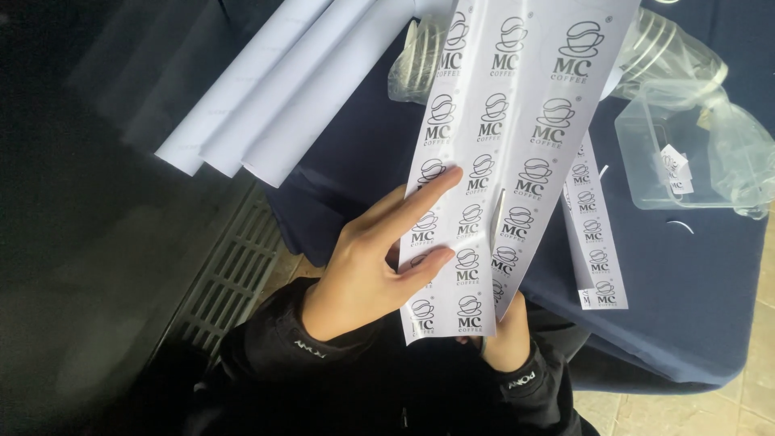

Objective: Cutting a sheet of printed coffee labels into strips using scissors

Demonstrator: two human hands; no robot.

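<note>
Two hands are sharing one long white sticker sheet (492, 161), which I am holding up off the blue tablecloth (686, 282) so its printed face tilts toward me. My left hand (367, 270) is lying flat against the near left part, fingers spread and pressing on the paper to steady it, while my right hand (504, 331) is pinching the bottom edge from behind, mostly hidden. Rows of small black cup logos are running down the sheet, which is slit lengthwise near the bottom. A narrower strip (596, 242) is lying near the cloth's front edge, white paper rolls (266, 105) toward its far left corner, and a clear plastic box (686, 153) at the right.
</note>
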